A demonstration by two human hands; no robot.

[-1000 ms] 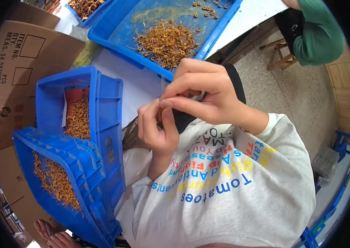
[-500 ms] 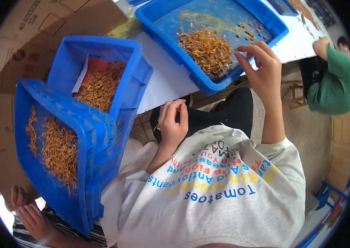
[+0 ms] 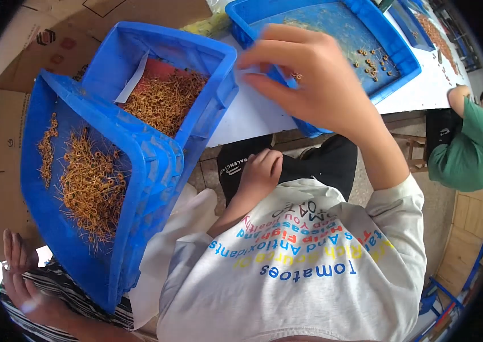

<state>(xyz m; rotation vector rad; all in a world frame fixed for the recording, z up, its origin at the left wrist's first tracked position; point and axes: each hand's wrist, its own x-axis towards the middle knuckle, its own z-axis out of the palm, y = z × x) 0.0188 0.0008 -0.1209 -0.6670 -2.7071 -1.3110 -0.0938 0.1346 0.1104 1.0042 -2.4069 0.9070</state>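
You get bright light, a blurred right grip (image 3: 318,77), and fisheye distortion bending everything toward black edges.

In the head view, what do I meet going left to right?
Another person's hands, main heap of curled gold pieces in the left blue bin, heap in the right blue bin, wearer's right hand, loose pieces in the flat blue tray, person in green.

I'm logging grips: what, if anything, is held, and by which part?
Cannot be told: the right hand is blurred, and the inside of the left hand hidden.
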